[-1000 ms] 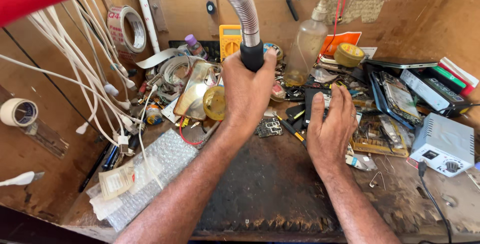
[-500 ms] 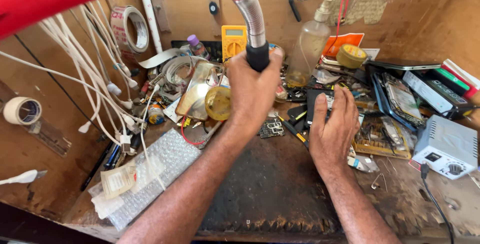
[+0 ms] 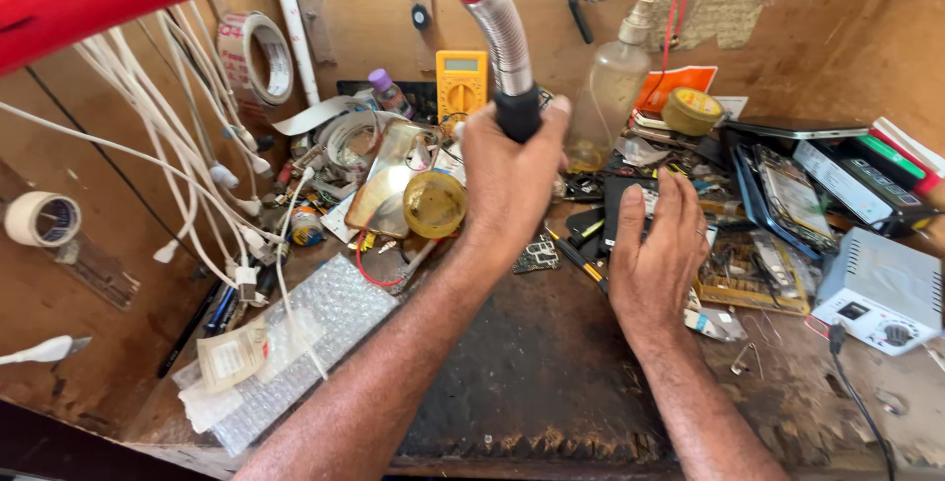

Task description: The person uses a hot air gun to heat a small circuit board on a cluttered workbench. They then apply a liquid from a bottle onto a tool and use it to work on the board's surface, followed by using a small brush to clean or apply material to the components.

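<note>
Red lamp arm w/ silver flexible gooseneck [image 3: 502,33] is arcing over the dark worn wooden bench [image 3: 532,383]. Left hand [image 3: 512,181] is gripping the gooseneck's black base, fist closed, sitting slightly higher on it vs. 1 s ago. Right hand [image 3: 655,255], just right of the gooseneck base, is lying flat and open, fingers now sliding further onto a black rectangular phone part [image 3: 622,207]. Yellow multimeter [image 3: 461,82] is standing just behind the base.

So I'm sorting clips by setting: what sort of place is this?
Most likely a small electronics repair bench. A yellow multimeter stands at the back, opened phones and circuit boards litter the wooden worktop, and the left hand grips a flexible metal hose.
</note>
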